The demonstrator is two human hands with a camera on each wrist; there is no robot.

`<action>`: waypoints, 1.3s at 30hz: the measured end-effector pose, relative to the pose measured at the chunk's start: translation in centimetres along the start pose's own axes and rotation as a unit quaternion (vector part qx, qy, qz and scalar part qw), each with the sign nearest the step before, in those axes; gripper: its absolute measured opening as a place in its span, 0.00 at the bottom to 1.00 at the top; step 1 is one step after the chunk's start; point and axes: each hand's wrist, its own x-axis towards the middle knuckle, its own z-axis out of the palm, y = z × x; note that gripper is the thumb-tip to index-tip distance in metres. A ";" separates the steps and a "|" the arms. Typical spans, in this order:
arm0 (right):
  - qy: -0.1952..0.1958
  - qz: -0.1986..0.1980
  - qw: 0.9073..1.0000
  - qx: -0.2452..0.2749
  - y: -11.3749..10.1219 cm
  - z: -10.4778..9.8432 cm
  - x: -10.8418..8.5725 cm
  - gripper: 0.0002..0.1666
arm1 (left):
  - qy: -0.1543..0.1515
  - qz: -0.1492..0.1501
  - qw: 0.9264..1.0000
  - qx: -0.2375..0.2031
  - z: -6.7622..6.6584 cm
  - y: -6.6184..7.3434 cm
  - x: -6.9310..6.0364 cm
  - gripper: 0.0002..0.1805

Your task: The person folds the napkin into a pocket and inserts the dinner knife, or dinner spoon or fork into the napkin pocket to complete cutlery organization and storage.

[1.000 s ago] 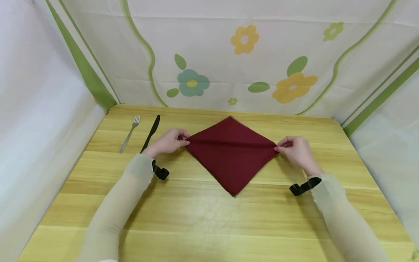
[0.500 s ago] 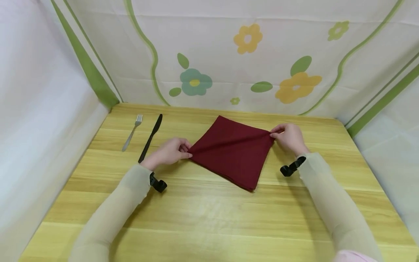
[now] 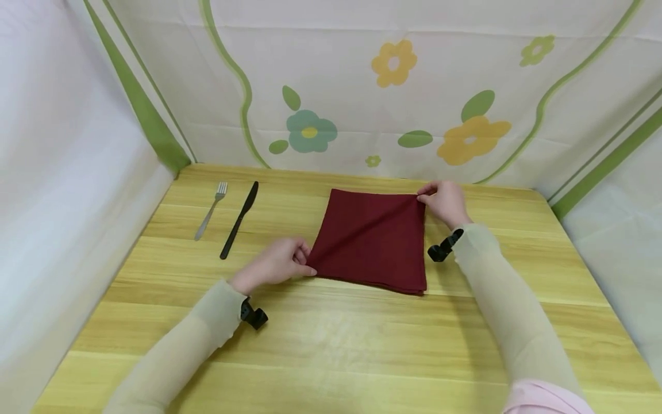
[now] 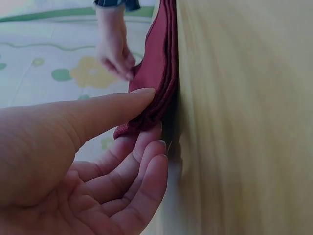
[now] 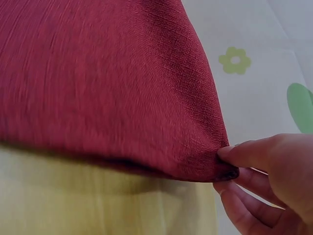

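A dark red cloth napkin (image 3: pixel 377 247), folded into a square of several layers, lies over the middle of the table with a diagonal ridge across it. My left hand (image 3: pixel 279 261) pinches its near left corner between thumb and fingers; the stacked edges of the napkin (image 4: pixel 164 58) show in the left wrist view. At the far right corner, my right hand (image 3: pixel 446 202) pinches the cloth. In the right wrist view the thumb and fingers of that hand (image 5: pixel 279 181) hold the corner slightly off the table.
To the left of the napkin lie a silver fork (image 3: pixel 211 213) and a black knife (image 3: pixel 239 221), side by side on the wooden table (image 3: pixel 331 356). A white curtain (image 3: pixel 351 86) with printed flowers hangs behind the table, and white cloth stands at both sides.
The napkin has turned counterclockwise from a diamond to a square lying nearly straight. My left hand came nearer and rightward; my right hand went farther back and leftward. Both kept their corners.
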 end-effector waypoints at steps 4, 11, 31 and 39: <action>0.008 -0.006 1.000 0.003 -0.8 0.4 0.7 0.08 | -0.002 0.001 1.000 0.004 0.6 0.3 -0.4 0.17; 0.009 -0.010 1.000 0.005 -1.7 0.9 1.3 0.08 | -0.003 -0.001 1.000 0.003 0.9 0.4 -0.9 0.16; -0.032 -0.077 0.996 0.026 -1.2 -0.4 -2.4 0.19 | 0.074 0.081 0.993 0.030 0.2 0.9 -0.3 0.22; -0.113 -0.121 0.985 0.043 -1.6 -0.6 -7.8 0.23 | 0.032 0.114 0.989 0.085 0.0 0.1 0.4 0.22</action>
